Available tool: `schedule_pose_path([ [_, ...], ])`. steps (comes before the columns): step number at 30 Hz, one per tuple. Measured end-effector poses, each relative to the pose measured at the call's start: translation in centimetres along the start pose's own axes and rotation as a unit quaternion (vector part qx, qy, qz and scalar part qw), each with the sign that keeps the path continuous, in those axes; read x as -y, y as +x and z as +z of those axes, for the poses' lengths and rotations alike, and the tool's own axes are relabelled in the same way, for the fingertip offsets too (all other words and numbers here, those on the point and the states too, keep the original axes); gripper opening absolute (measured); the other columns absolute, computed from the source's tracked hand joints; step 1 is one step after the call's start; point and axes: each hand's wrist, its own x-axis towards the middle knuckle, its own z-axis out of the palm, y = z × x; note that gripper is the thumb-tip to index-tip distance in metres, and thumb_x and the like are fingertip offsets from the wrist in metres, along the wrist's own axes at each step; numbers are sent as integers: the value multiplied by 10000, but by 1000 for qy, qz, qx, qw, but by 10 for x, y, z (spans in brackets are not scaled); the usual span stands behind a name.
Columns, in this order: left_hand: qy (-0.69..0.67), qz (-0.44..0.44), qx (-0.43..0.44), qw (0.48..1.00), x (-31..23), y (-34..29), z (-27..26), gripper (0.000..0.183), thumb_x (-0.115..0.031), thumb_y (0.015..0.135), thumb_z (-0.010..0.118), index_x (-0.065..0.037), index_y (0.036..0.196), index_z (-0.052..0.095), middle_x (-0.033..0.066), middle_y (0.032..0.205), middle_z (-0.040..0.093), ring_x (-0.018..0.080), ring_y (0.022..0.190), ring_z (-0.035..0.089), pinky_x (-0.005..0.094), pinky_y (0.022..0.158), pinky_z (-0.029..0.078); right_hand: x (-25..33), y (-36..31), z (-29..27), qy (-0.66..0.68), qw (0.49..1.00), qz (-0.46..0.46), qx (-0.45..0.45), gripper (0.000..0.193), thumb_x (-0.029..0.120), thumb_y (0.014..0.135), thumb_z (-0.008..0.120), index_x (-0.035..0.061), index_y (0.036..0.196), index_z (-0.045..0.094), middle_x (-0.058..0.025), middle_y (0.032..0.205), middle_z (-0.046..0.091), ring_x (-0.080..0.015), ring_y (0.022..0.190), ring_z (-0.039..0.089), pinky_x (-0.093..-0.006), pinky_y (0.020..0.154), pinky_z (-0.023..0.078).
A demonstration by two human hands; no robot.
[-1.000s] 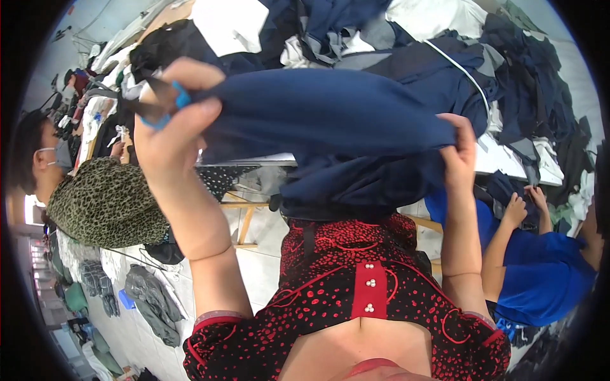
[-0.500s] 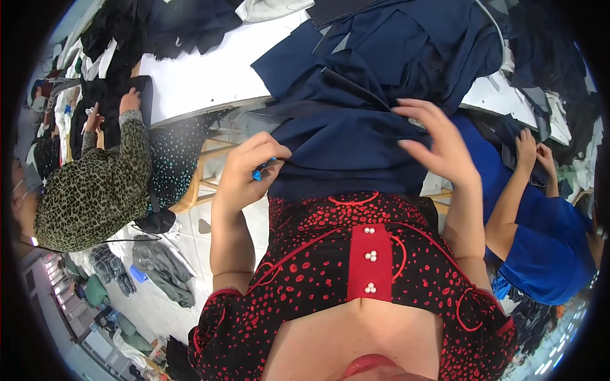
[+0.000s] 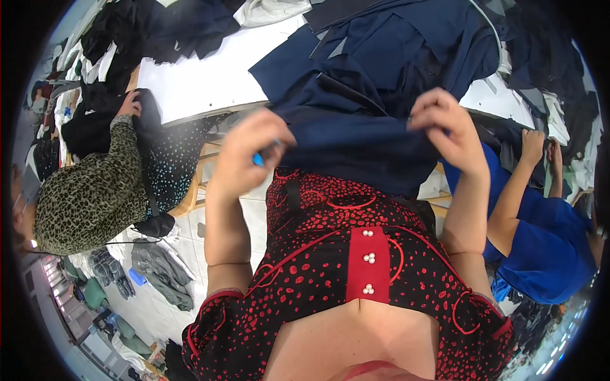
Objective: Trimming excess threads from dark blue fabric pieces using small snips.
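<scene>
A navy cloth piece point(image 3: 359, 149) is stretched between my two hands, just above my lap. My left hand point(image 3: 254, 149), smeared by motion, is closed at the cloth's left corner. A small bright blue tool point(image 3: 258, 159) pokes out of the same fist; its kind is hidden by my fingers. On the opposite corner my right hand point(image 3: 448, 130) pinches the cloth between thumb and fingers. Beyond it, more navy garment pieces point(image 3: 406, 57) lie heaped on the white table point(image 3: 190, 82), and one has a pale seam line along its edge.
To my left a person in a leopard-print top point(image 3: 89, 203) handles black cloth point(image 3: 95, 130). At my right another person in blue point(image 3: 546, 247) works at dark cloth. Grey garments point(image 3: 159, 273) lie on the tiled floor at left. Dark cloth piles point(image 3: 171, 28) cover the table's far side.
My right hand has closed on the cloth's right side, where it was spread open before. Both hands have lifted the cloth, and its near edge has risen off my lap.
</scene>
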Motion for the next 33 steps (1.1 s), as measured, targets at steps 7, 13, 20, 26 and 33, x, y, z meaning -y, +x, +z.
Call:
schedule_pose_path([
  [7,-33,-126,173,976,16,-31,-6,117,-38,723,649,-32,831,603,107,797,577,293,756,572,335,654,452,-2,-52,1,-21,975,152,160,194,114,702,669,27,875,660,-121,897,606,-281,872,590,-335,768,472],
  [13,25,-159,135,978,30,-15,14,122,-106,809,591,-10,882,610,116,796,598,263,737,582,323,666,444,14,-21,20,-33,986,112,116,130,139,780,608,23,839,617,-110,833,590,-292,800,583,-342,706,471],
  [20,-19,-184,273,944,25,-22,60,300,-169,740,659,-42,988,546,130,773,575,279,753,586,344,678,448,15,-19,60,-53,968,111,217,185,199,769,619,32,843,591,-130,791,582,-313,782,583,-391,676,464],
  [26,-151,-245,197,937,14,-20,63,243,-94,760,649,-32,974,552,80,795,585,161,767,587,284,678,442,19,-19,65,-42,948,135,287,193,204,772,620,27,831,571,-130,722,578,-323,715,584,-401,635,452],
  [33,-264,-192,248,912,17,-12,73,219,-107,816,614,10,998,586,85,926,617,138,861,565,264,798,428,27,-13,46,-17,977,124,174,135,131,796,608,20,807,532,-128,701,550,-309,678,558,-363,600,437],
])
